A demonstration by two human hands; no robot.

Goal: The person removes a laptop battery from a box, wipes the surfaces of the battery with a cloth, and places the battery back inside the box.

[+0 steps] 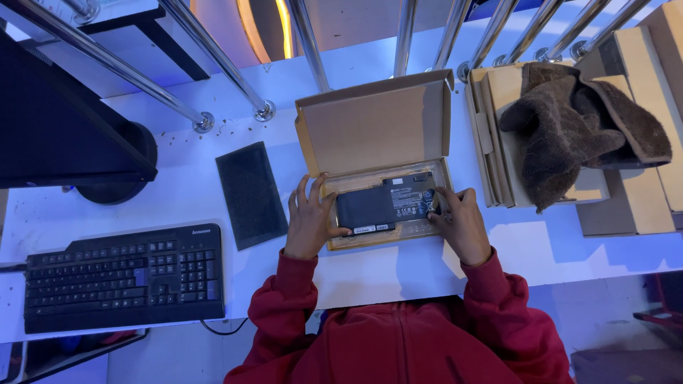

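An open cardboard box [377,131] lies on the white desk with its lid standing up at the back. Inside it rests a flat black battery pack [388,206] with a white label. My left hand [307,220] grips the pack's left end, fingers over the box's left wall. My right hand [459,222] holds the pack's right end at the box's right wall. Both sleeves are red.
A black foam pad [250,193] lies left of the box. A black keyboard [124,277] sits at the left front, a dark monitor stand [117,167] behind it. Stacked cardboard boxes [626,206] with a brown cloth [576,124] are at right. Metal railing bars [235,78] cross the back.
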